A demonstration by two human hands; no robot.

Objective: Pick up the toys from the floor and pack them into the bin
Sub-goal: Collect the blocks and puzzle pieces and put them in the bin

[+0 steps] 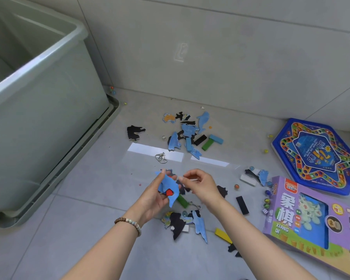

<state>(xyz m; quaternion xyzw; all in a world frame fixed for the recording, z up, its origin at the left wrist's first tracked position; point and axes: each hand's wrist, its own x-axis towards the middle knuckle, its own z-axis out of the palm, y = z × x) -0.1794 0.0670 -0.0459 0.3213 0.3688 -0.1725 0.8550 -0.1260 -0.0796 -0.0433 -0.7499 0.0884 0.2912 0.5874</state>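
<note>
blue piece (170, 186) pinched in left hand (154, 197)

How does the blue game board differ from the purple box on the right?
The game board is blue and six-sided with a star pattern; the purple box is rectangular with printed characters and a window. The game board lies nearer the wall and is fully in view; the purple box lies nearer the camera and runs off the picture's edge. Both lie flat on the floor, outside the bin.
</note>
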